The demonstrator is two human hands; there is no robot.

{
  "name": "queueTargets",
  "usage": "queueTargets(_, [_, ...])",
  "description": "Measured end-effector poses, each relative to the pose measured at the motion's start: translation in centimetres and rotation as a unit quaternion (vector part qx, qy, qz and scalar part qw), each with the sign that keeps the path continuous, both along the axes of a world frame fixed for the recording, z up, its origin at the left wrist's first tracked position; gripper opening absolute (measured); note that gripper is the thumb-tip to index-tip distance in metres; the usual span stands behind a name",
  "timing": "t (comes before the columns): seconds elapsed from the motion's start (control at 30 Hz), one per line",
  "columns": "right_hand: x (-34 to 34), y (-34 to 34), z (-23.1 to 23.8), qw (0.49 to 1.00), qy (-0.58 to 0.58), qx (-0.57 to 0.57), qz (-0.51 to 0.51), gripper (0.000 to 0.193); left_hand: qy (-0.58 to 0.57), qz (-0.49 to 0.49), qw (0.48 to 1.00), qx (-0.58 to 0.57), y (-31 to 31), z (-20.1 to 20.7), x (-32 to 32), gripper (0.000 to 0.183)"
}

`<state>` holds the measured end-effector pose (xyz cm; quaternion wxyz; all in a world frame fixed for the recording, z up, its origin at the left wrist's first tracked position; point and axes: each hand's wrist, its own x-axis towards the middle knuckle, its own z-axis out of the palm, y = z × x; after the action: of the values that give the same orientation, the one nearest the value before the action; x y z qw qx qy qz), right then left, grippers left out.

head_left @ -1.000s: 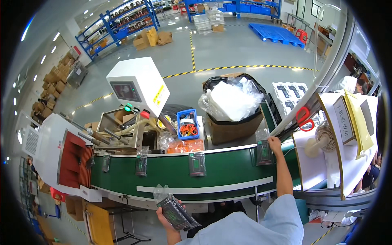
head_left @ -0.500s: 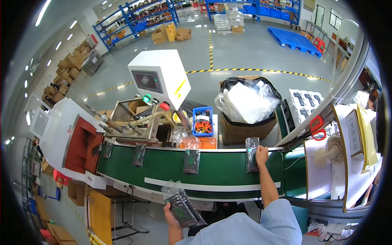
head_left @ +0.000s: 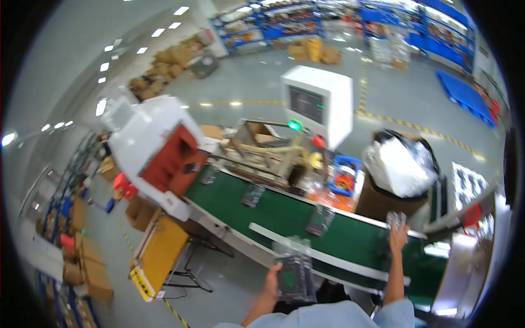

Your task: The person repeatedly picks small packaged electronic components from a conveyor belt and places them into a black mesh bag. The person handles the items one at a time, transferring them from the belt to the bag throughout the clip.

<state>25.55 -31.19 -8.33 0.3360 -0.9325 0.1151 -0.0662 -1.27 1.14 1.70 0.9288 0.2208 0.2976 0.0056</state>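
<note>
My left hand (head_left: 272,281) is closed round the left edge of several flat dark packages in clear plastic bags (head_left: 294,276), held in front of my body at the near side of the conveyor. Over the right part of the green belt (head_left: 355,240), my right hand (head_left: 399,239) has its fingers on another clear-bagged package (head_left: 395,220), partly hidden by the hand and blurred. Farther left on the belt lie three similar items: a bagged package (head_left: 320,220), a second bagged package (head_left: 253,194) and a third bagged package (head_left: 209,175) near the machine opening.
A white machine with a red opening (head_left: 172,161) stands at the belt's left end. Beyond the belt are a white control box (head_left: 322,101), a blue bin of tools (head_left: 344,175) and a carton of plastic waste (head_left: 396,205). A yellow board (head_left: 164,251) stands near left.
The view has swung left and tilted, shifting the scene rightward and blurring it. The packages in my left hand are now more upright. My right hand remains at the rightmost bagged package.
</note>
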Motion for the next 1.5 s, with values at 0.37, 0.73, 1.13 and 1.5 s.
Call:
queueTargets(0.37, [-13.1,14.0,11.2,0.781,0.232,0.438,0.380,0.017,-0.034,-0.208,0.977,-0.024,-1.3,3.2,0.3,0.040])
queueTargets(0.73, [-11.3,14.0,14.2,0.788,0.159,0.528,0.273,0.013,-0.049,-0.202,0.978,-0.027,-1.3,1.0,0.9,0.048])
queueTargets(1.13, [-13.2,11.3,12.1,0.781,0.241,0.439,0.374,0.012,0.000,-0.207,0.978,0.001,-2.9,-1.9,2.0,0.051])
queueTargets(1.5, [-12.1,9.2,13.7,0.797,0.210,0.387,0.414,0.012,-0.055,-0.181,0.981,0.036,-4.7,3.4,4.1,0.049])
